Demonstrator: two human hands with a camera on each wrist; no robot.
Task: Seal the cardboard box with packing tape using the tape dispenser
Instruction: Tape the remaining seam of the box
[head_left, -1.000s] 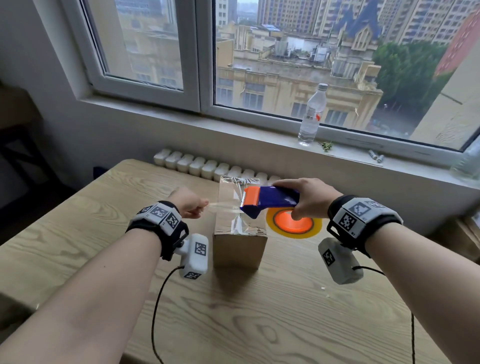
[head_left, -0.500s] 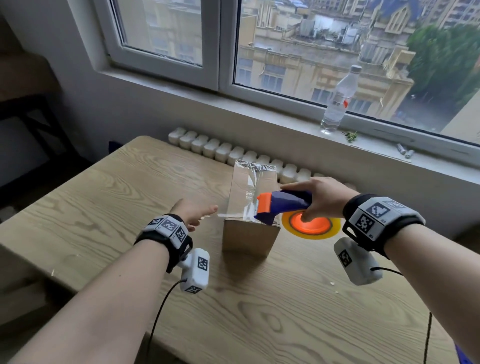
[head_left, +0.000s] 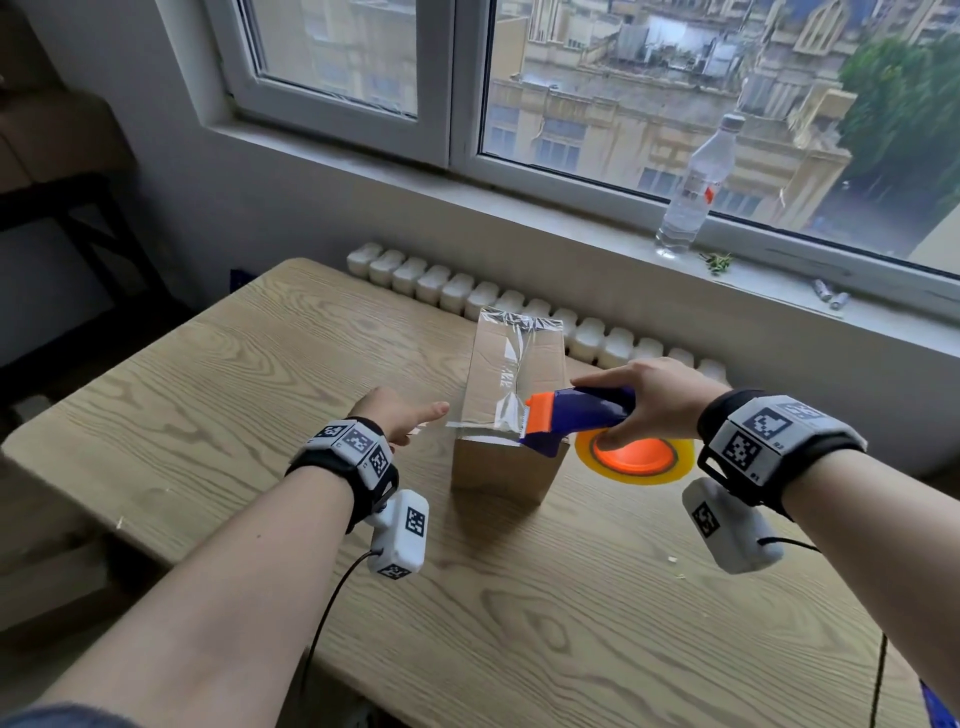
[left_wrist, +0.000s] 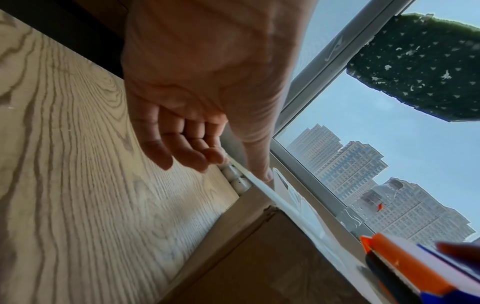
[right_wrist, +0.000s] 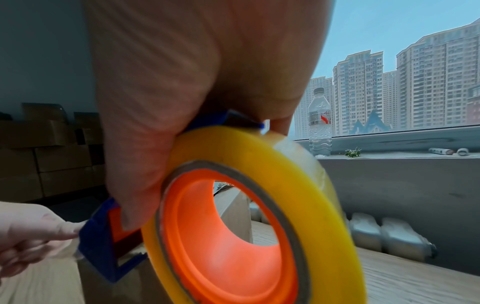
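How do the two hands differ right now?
The left hand is beside the box, its thumb and forefinger pinching the free tape end; the right hand is over the box's near right corner, wrapped around the dispenser. The left's other fingers are loosely curled; the right's grip the handle. Both wear wrist cameras and hold the same strip taut.

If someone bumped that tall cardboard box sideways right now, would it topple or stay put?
The cardboard box stands tall on a narrow base, so it would probably tip. It looks light, and neither the left hand nor the right hand appears to steady it.
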